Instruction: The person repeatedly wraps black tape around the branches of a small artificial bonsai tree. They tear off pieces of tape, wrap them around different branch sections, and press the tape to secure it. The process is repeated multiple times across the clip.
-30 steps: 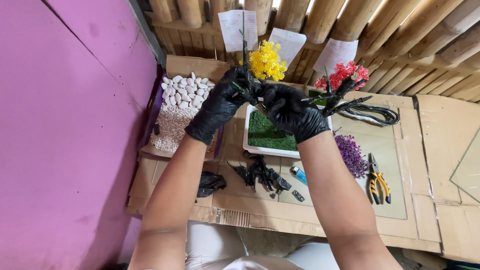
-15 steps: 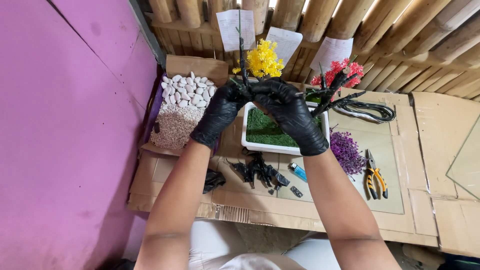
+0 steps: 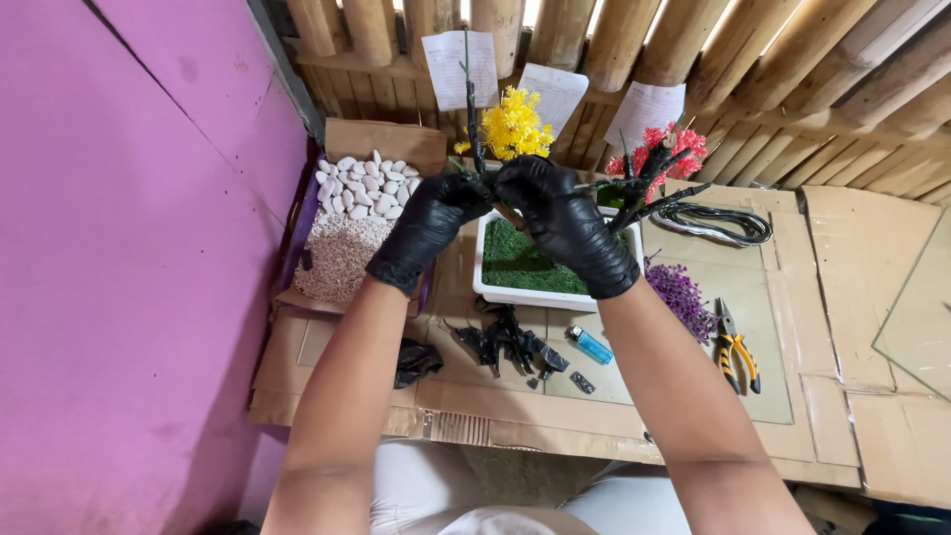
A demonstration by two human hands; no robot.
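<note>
Cardboard (image 3: 852,327) covers the work surface from the pink wall (image 3: 119,248) on the left out to the bamboo fence (image 3: 792,79) at the far side, and none of that has shifted over the last second.

What has changed is the pair of hands. Against the earlier views I see them pulled closer together and nearer to me, now above the far rim of the white tray (image 3: 495,292) with its green mat, where before they sat a little farther toward the fence. The left hand (image 3: 428,226) and right hand (image 3: 567,223), both in black gloves, are almost touching.

Between them is the black branch stem (image 3: 474,119), upright with one thin shoot rising past the paper slips. The shoot stood slightly tilted before; now it is nearly straight. The right fingers (image 3: 530,178) are curled tight around the stem's lower part, and the left fingers (image 3: 466,193) pinch it just beside them. I judge this as a twisting or binding grip being tightened, so the stem is being worked rather than set down.

Yellow flowers (image 3: 513,124) and red flowers (image 3: 659,154) sit far behind the hands, the box of white pebbles (image 3: 359,183) to the left, purple sprigs (image 3: 679,295) and pliers (image 3: 735,349) to the right, black scraps (image 3: 510,345) and a blue lighter (image 3: 591,345) near me. All lie as they did.
</note>
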